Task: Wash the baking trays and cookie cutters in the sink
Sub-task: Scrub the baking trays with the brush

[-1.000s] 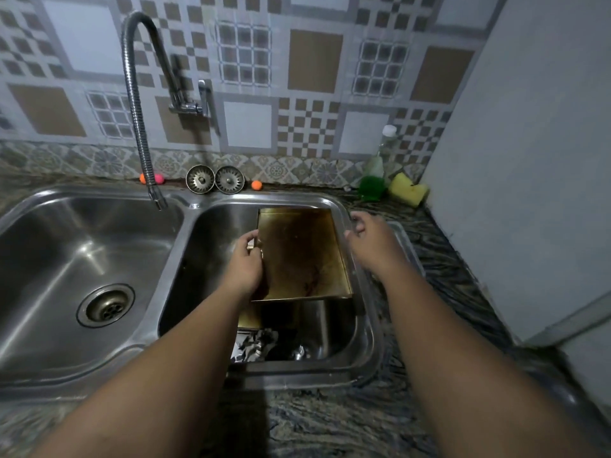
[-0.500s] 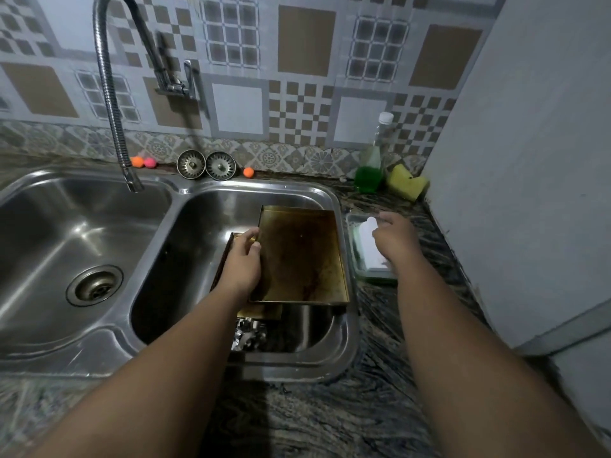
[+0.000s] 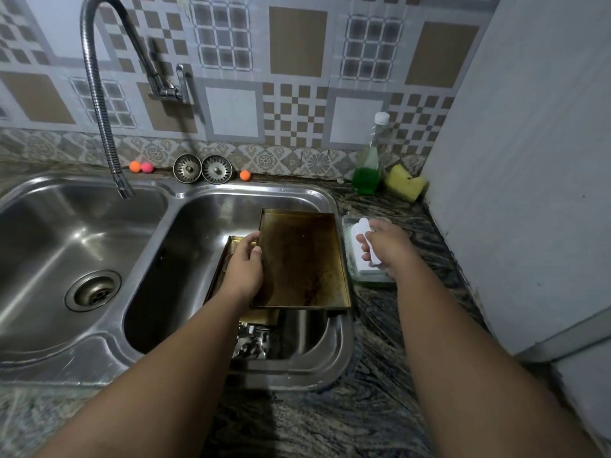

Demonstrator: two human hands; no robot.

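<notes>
One change: right hand (image 3: 385, 247) now holds white bar (image 3: 362, 228), perhaps soap; left hand (image 3: 246, 269) grips tray (image 3: 304, 262).

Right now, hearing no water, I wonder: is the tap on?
Off: no water falls from the faucet spout over the left basin.

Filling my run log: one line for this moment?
left hand holds tray | right hand grips white bar | tap not running

Head view looks steeply down, close over the sink (image 3: 185, 193).
</notes>
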